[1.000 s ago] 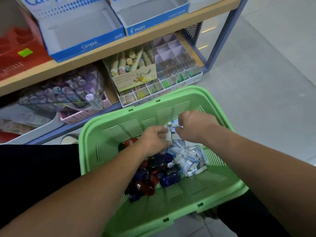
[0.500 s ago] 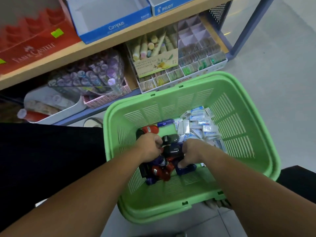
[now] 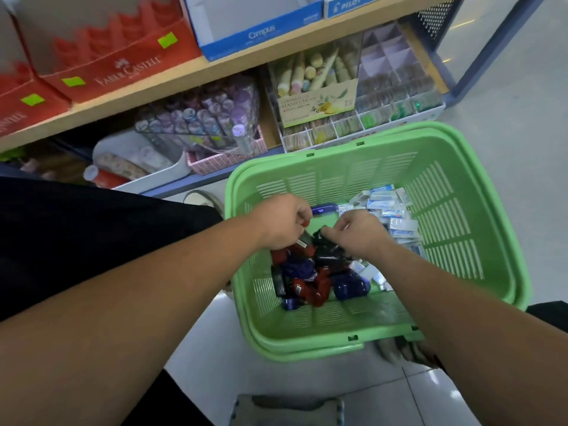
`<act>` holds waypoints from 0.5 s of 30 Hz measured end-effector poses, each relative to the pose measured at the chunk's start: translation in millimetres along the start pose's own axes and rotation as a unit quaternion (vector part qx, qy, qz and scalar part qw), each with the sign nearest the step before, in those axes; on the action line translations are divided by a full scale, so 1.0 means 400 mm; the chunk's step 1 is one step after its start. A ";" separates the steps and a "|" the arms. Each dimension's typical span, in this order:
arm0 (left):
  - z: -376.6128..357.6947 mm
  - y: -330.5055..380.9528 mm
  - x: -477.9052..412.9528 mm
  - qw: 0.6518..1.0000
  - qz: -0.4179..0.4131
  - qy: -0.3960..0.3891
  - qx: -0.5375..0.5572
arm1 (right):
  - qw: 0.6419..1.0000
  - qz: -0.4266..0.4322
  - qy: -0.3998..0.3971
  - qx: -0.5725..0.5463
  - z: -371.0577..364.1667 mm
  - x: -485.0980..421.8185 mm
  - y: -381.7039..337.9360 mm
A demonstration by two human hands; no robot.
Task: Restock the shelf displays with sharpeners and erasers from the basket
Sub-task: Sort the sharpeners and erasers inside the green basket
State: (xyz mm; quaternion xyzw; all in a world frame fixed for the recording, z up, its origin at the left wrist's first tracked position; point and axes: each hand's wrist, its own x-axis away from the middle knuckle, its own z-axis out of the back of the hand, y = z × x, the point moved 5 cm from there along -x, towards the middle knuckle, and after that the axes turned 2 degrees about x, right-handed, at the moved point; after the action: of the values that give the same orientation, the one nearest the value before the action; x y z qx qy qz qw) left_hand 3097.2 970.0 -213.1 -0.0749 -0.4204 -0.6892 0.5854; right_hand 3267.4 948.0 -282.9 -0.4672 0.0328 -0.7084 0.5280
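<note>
I am reaching both hands into the green basket (image 3: 378,167) standing on the floor in front of the shelf (image 3: 172,78). My left hand (image 3: 281,221) is curling closed over the pile of sharpeners (image 3: 307,275), gripping a red and black one whose end is sticking out under my knuckles. My right hand (image 3: 358,233) is sitting just beside it, fingers bent down and pinching a black sharpener at the top of the same heap. The red, blue and black sharpeners are lying below and between my hands; the white and blue erasers (image 3: 396,216) are lying along the basket's right side, just past my right hand. My hands are covering the upper part of the heap, so I cannot tell how many pieces each is holding. The eraser labels are blurring too much to read.
</note>
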 end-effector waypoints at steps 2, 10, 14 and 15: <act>0.043 0.006 0.021 0.999 -0.024 0.023 -0.041 | 0.993 -0.019 0.014 -0.112 0.000 -0.010 -0.008; 0.255 -0.004 0.130 0.937 -0.151 0.240 -0.204 | 0.998 0.022 -0.029 -0.058 -0.036 -0.045 -0.041; 0.257 -0.026 0.126 0.927 -0.191 0.262 -0.187 | 0.977 0.064 -0.168 0.111 -0.146 0.004 -0.084; 0.233 -0.025 0.122 0.927 -0.211 0.240 -0.195 | 0.964 0.081 -0.180 0.177 -0.167 0.015 -0.090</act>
State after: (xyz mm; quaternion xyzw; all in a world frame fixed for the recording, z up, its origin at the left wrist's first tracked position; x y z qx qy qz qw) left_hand 3037.2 995.4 -129.7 0.0707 -0.1304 -0.8628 0.4833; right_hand 3194.9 929.4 -297.4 -0.4820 -0.1511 -0.5620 0.6550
